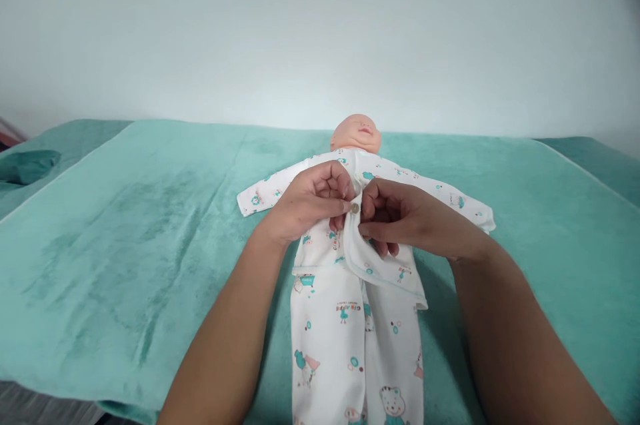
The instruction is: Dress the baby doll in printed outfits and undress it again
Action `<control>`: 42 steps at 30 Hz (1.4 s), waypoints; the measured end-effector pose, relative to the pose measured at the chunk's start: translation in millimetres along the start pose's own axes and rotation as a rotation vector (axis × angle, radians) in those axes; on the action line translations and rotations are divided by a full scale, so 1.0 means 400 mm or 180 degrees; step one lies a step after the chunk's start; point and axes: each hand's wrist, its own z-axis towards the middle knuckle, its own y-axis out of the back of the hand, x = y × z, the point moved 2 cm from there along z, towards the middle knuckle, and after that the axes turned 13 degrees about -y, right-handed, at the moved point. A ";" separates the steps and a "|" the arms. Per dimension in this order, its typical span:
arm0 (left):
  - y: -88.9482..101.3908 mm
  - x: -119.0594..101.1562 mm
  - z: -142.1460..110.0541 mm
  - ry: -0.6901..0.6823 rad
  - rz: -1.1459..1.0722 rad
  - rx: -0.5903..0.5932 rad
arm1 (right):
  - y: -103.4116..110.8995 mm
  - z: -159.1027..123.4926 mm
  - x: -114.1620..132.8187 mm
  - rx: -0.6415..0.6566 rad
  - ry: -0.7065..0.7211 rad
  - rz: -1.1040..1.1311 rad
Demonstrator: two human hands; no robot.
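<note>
A baby doll (356, 133) lies on its back, dressed in a white printed shirt (385, 272) and matching trousers (327, 338). Over its chest, my left hand (320, 198) pinches the shirt's front edge beside a brown button (355, 208). From the other side, my right hand (395, 215) grips the same front edge, thumb and fingers closed on the cloth. The shirt's lower front hangs apart below the hands, with one corner spread over the trousers. Both sleeves stretch out sideways. My fingers hide part of the shirt's upper front opening.
A green plush cover (125, 245) lies under the doll and spreads to both sides. A pale wall (300, 32) rises behind it. Darker green folded fabric (27, 166) sits at the far left, and grey floor (45, 405) shows at the lower left.
</note>
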 end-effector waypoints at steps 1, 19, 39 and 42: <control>-0.001 0.001 0.000 -0.0008 -0.0044 -0.0032 | -0.001 -0.001 0.001 -0.0026 -0.0025 -0.0045; -0.005 -0.007 0.001 0.0134 0.0137 0.0052 | 0.004 -0.007 0.008 0.0209 0.0172 -0.0025; -0.011 -0.029 0.009 -0.0710 0.2618 -0.0023 | 0.010 -0.009 -0.009 0.0492 -0.0314 -0.0206; -0.008 -0.021 0.010 -0.0661 0.2702 0.0020 | 0.012 -0.010 -0.014 0.0497 -0.0337 -0.0240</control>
